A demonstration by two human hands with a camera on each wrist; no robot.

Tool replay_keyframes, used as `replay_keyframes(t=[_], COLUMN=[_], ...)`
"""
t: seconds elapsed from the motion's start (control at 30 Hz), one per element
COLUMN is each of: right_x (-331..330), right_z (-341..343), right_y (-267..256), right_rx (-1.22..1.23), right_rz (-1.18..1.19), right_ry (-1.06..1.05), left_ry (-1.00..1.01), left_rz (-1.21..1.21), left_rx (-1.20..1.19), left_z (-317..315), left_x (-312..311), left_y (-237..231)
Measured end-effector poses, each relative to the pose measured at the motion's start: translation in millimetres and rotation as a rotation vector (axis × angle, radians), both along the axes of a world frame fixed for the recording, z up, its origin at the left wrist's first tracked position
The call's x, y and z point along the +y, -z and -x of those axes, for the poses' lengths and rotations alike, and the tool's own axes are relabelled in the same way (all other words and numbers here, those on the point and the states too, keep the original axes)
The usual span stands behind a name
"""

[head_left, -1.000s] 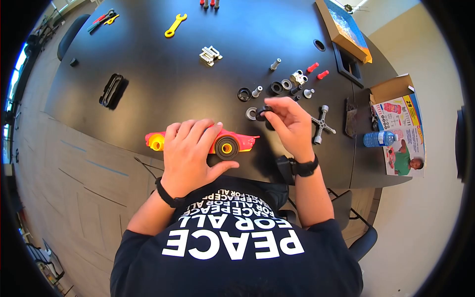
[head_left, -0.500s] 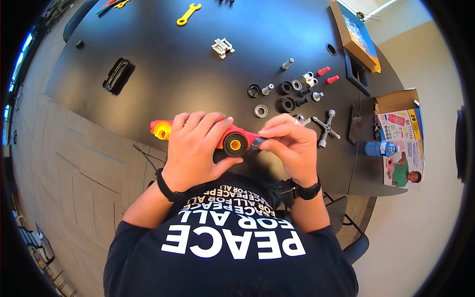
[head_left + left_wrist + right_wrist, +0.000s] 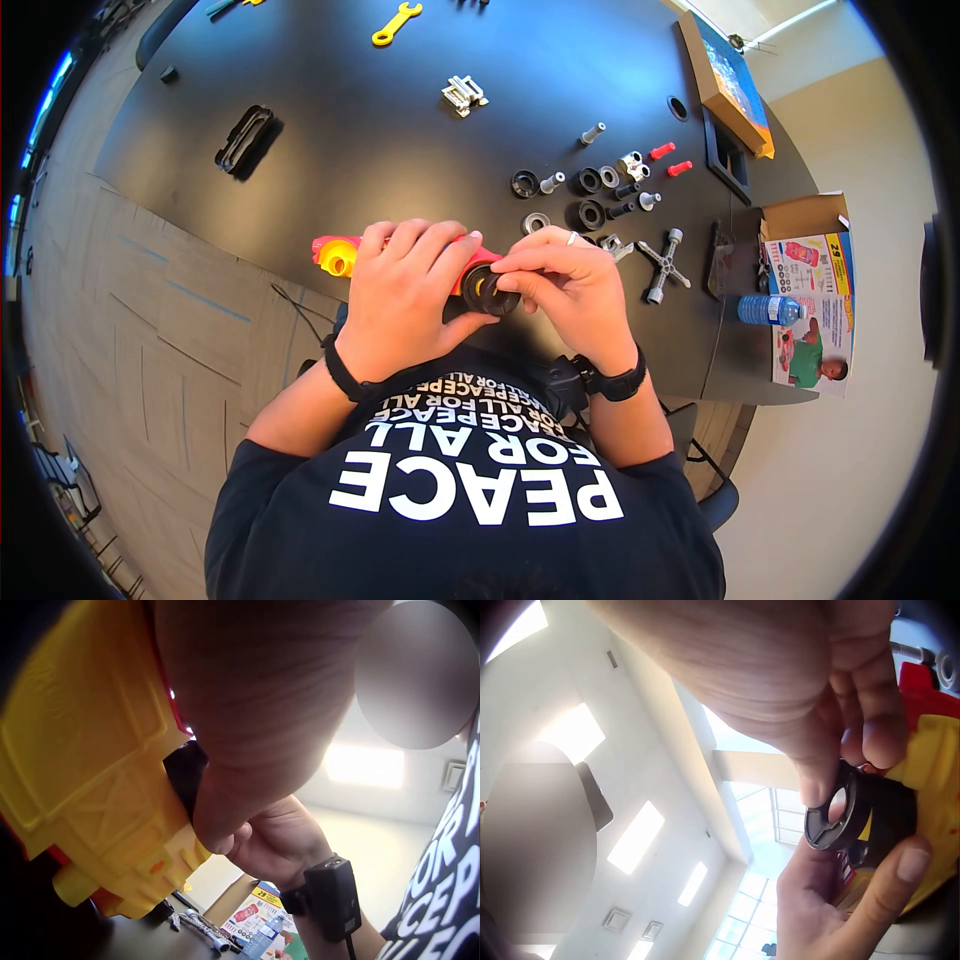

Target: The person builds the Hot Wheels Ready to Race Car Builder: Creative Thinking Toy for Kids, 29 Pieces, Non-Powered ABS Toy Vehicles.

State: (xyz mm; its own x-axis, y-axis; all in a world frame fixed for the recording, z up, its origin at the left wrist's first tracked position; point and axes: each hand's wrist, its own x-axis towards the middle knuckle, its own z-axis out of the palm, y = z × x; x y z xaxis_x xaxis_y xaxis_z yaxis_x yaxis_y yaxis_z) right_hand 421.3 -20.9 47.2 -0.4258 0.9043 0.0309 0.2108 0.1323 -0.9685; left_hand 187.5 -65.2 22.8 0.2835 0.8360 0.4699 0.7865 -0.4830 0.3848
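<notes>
My left hand [image 3: 405,290] grips a red toy car [image 3: 330,246] from above, its thumb along the near side. The car's yellow underside [image 3: 90,765] fills much of the left wrist view. On the car's right end sits a black tyre [image 3: 894,817] with a yellow hub at its centre. My right hand [image 3: 575,285] pinches a black ring-shaped wheel part [image 3: 819,829] between thumb and forefinger. The right wrist view shows this ring right at the tyre's outer face, and my left thumb lies against the tyre.
Beyond the right hand lie several loose wheels [image 3: 590,214], grey bolts, red bolts [image 3: 680,169] and a grey cross wrench [image 3: 664,265]. Farther off are a silver engine-like part [image 3: 464,95], a yellow wrench [image 3: 397,24] and a black frame [image 3: 243,138]. A bottle [image 3: 770,309] and toy box [image 3: 808,250] are at right.
My right hand has brought the black ring from beside the loose wheels leftward to the car's tyre. My left hand still holds the car.
</notes>
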Motion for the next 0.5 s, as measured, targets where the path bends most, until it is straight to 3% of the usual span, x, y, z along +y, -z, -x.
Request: replay_keyframes(t=[0.33, 0.5], right_x=[2, -4], right_z=[7, 19], right_y=[-3, -3], right_rx=[-0.032, -0.2], right_rz=[0.034, -0.258], right_ry=[0.024, 0.063], left_ry=[0.015, 0.015], left_rz=[0.02, 0.017], left_rx=[-0.013, -0.013], left_z=[2, 1], left_x=[0, -1], left_y=[3, 4])
